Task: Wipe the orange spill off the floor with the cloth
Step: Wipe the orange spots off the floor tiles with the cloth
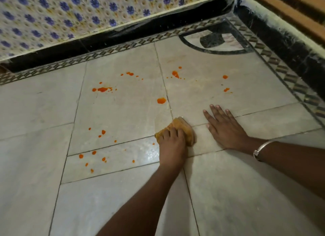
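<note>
**Inspector:** Position of the cloth?
**Assistant:** The orange cloth (179, 124) is bunched on the pale tiled floor (123, 112). The left hand (171, 144) grasps it, fingers curled over it.
**Inspector:** The other hand?
**Assistant:** The right hand (223, 126) is released, lying flat on the floor just right of the cloth, with a silver bangle (262, 148) at the wrist.
**Inspector:** The spill?
**Assistant:** Drops of the orange spill (161, 100) are scattered beyond and left of the cloth.
</note>
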Demonstrator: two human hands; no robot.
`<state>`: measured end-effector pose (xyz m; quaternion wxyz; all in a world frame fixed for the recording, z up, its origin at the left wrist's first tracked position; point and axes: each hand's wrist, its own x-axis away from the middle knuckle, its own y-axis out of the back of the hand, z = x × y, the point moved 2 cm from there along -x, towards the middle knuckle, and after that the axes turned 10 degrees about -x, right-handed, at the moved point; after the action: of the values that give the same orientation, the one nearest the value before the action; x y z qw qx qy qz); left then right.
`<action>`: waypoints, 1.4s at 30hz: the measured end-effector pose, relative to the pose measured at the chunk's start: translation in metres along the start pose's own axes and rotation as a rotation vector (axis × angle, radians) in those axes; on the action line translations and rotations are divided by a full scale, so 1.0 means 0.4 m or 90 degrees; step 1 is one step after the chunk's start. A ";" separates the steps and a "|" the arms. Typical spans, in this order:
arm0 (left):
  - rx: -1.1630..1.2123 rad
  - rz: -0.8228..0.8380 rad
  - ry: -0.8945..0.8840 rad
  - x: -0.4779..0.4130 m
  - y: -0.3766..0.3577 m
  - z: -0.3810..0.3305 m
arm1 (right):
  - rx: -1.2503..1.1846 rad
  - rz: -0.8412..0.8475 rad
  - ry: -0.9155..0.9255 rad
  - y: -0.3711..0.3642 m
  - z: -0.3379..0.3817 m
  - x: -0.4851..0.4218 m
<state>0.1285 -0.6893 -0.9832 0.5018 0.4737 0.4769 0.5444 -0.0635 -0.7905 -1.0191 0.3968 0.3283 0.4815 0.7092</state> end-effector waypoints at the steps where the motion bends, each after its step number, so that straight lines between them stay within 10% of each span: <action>1: 0.025 -0.013 0.007 -0.021 0.016 0.014 | -0.005 0.006 0.011 0.003 0.020 -0.008; 7: 0.548 -0.062 0.338 -0.079 0.125 0.149 | -0.035 0.019 0.060 0.001 0.120 -0.038; 12: 0.832 0.061 0.391 -0.040 0.093 0.253 | -0.068 0.026 0.095 -0.008 0.193 -0.059; 16: 0.456 -0.070 0.536 0.009 0.037 0.325 | -0.046 0.033 0.125 -0.044 0.228 -0.065; 23: 0.061 0.051 0.057 -0.043 -0.091 0.196 | -0.054 0.007 0.119 -0.087 0.310 -0.125; 32: 0.039 0.038 0.317 0.028 -0.130 0.266 | -0.018 -0.010 0.126 -0.105 0.304 -0.122; 39: 0.031 0.066 0.175 -0.025 -0.109 0.221 | -0.011 -0.016 0.134 -0.103 0.304 -0.119; 42: 0.059 0.057 0.300 -0.012 -0.107 0.336 | -0.015 -0.010 0.142 -0.101 0.301 -0.118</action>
<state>0.2662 -0.6864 -1.0129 0.3297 0.3767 0.5841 0.6389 0.0706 -0.7722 -1.0226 0.3503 0.2388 0.5171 0.7436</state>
